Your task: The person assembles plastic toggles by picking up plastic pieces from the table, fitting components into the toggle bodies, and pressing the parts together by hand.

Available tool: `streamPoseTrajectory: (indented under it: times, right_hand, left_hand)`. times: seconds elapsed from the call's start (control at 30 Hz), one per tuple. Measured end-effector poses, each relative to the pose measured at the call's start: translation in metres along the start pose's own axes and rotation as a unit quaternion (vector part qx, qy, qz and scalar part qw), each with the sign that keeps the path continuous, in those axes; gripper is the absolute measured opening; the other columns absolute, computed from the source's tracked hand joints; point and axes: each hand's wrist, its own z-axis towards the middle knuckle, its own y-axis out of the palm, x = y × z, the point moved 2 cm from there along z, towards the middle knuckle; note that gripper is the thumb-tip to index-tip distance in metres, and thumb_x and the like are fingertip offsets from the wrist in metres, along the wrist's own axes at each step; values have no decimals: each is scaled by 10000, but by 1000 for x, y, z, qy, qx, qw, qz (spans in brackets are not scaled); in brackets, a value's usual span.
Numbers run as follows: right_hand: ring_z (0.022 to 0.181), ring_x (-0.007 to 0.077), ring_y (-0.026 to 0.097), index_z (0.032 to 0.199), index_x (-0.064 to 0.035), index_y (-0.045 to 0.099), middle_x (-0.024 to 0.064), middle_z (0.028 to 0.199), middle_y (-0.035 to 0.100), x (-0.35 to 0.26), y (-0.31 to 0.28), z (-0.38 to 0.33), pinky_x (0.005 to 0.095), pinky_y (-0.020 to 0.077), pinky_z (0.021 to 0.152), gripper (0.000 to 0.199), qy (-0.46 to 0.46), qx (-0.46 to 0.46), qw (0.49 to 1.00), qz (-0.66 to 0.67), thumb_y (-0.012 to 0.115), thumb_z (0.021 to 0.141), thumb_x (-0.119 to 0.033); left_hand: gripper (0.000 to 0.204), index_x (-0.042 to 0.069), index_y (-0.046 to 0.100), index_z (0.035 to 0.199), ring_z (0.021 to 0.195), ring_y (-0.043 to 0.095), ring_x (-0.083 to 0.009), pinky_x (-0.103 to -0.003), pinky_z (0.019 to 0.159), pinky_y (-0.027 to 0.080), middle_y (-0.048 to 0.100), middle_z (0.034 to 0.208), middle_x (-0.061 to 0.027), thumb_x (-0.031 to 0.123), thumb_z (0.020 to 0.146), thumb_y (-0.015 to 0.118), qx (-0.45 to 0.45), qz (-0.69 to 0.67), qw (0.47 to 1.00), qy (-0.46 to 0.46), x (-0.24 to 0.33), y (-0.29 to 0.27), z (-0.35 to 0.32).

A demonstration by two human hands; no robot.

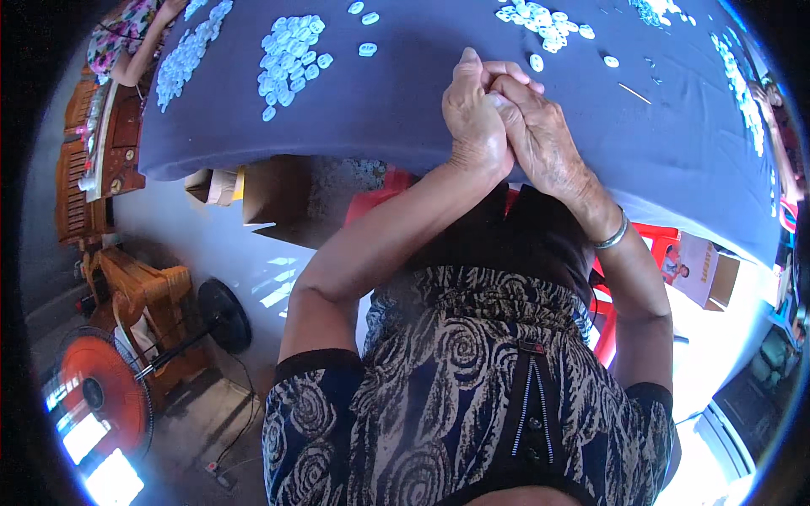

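Note:
My left hand [474, 118] and my right hand [544, 139] are pressed together above the near edge of the dark cloth-covered table [405, 93]. The right fingers wrap around the left hand, and the left thumb points up. Anything between the palms is hidden. A silver bangle [613, 232] circles my right wrist. Beyond the hands to the left lies a heap of small, pale, oval plastic pieces with slots [287, 63]. A second pile of such pieces [544, 24] lies beyond the right hand, with a single loose piece [537, 62] just past the fingers.
More pale pieces [186, 63] spread along the left side, beside another person's arm [139, 63]. A thin stick [634, 93] lies on the right. Further right, someone's hand [766, 94] is near more pieces. An orange fan [105, 392] and cardboard boxes [274, 190] stand on the floor.

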Motion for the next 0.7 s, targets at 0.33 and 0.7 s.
streamPoseTrajectory:
  times: [0.33,0.7]
  right_hand:
    - [782,394,631,1025,-22,489,220,879,626,11,-10,3,442,515,633,313,-93,36,984,-151,572,907,-299]
    - [826,374,631,1009,-30,488,187,877,635,13,-19,-2,447,515,660,354,-98,4,970,-223,585,880,-345]
  left_hand:
    - [487,-14,622,962,1014,560,-241,-374,947,399,635,1010,-158,360,986,311,-31,68,997,-24,20,-13,6]
    - [460,-17,601,1042,1041,541,-213,-366,951,400,610,1062,-134,348,994,324,-67,135,988,-34,21,-5,-2]
